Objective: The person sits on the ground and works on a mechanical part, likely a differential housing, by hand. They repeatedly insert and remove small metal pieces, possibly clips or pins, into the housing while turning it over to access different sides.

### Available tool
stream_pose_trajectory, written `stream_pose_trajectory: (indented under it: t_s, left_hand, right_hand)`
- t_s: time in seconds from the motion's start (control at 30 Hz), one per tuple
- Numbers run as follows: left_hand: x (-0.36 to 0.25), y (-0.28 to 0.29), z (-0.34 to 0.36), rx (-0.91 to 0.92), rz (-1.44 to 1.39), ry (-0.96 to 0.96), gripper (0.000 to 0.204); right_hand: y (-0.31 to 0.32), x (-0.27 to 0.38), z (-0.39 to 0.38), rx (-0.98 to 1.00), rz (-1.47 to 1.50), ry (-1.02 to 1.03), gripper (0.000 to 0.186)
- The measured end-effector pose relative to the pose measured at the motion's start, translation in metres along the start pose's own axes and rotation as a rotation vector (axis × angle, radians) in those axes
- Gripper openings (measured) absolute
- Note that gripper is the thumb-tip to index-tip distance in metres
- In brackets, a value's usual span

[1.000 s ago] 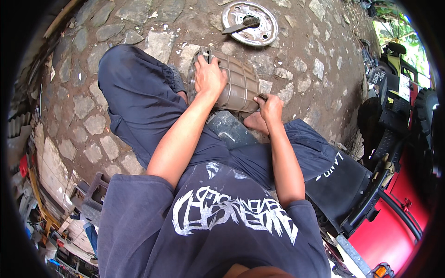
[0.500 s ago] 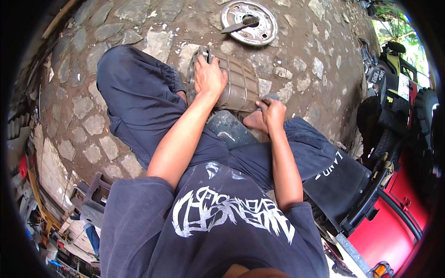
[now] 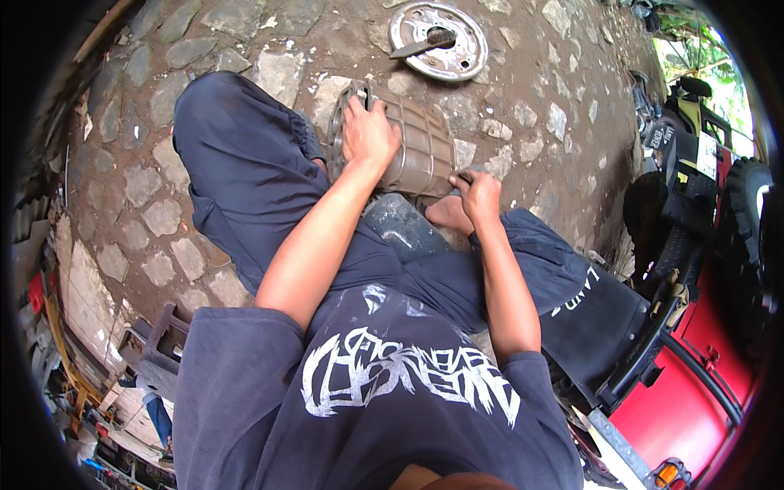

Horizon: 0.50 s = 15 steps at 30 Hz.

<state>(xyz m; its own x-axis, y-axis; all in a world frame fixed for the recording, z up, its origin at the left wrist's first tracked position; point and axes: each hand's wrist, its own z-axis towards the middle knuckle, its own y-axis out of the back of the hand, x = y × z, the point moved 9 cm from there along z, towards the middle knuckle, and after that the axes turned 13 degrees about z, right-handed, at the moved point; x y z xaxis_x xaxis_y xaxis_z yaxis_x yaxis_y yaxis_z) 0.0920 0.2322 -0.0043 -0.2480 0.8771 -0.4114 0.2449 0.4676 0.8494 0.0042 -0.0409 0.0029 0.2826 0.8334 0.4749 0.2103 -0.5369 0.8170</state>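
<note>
A brown ribbed metal casing [image 3: 420, 140], rounded like a drum, lies on its side on the ground between my legs. My left hand [image 3: 369, 135] is closed over the rim at its left end, fingers hooked by an opening there. At the right end, my right hand [image 3: 478, 194] pinches a small dark, flat piece against the casing's lower edge; its kind is too small to tell. A bare foot [image 3: 449, 214] shows beside that hand. Just below the casing sits a scuffed dark block-like object [image 3: 404, 227], partly hidden by my trousers.
Ahead lies a silver metal disc [image 3: 469, 61] with a dark-handled tool [image 3: 420, 46] across it. Stones set in dirt form the ground [image 3: 278, 73]. To the right stands a red vehicle [image 3: 686, 392] with a black mudflap [image 3: 584, 343]. A dark plastic crate [image 3: 163, 351] stands at left.
My right hand has shifted slightly, and less of the grey, flat piece at its fingers shows. The left hand stays on the casing's rim, and the casing has barely moved.
</note>
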Motion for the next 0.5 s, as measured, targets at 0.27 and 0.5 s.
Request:
stream_pose_trajectory:
  t_s: [0.27, 0.5]
  left_hand:
    - [0.000, -0.005, 0.003, 0.031, 0.042, 0.003, 0.054]
    - [-0.004, -0.001, 0.000, 0.033, 0.042, 0.000, 0.049]
  right_hand:
    - [-0.004, 0.006, 0.000, -0.020, -0.052, 0.007, 0.034]
    - [-0.003, 0.006, 0.005, -0.051, -0.064, 0.009, 0.033]
